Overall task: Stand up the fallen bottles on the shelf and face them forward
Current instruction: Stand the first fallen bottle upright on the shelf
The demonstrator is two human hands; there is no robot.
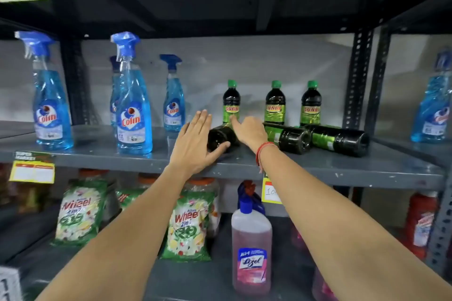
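Shelf: grey metal shelf (127, 159) at chest height, its front edge scuffed.
Fallen bottles: three dark Sunny bottles lie on their sides on the shelf, bases toward the aisle. The leftmost fallen bottle (220, 138) is between the two hands; the middle fallen bottle (289, 138) and right fallen bottle (340, 139) lie just beside it to the right, touching each other.
Standing bottles: three green-capped Sunny bottles (275, 104) stand upright behind the fallen ones, labels forward.
Left hand: the left hand (195, 140) is spread flat, fingers apart, thumb touching the base of the leftmost fallen bottle.
Right hand: the right hand (249, 131) rests over the body of the same bottle, fingers draped on it; whether it grips is unclear. A red thread (264, 151) circles that wrist.
Left of the fallen bottles: blue Colin spray bottles (132, 110) stand upright.
Below the shelf: Wheel detergent packs (188, 225) and a pink Lizol bottle (252, 249).
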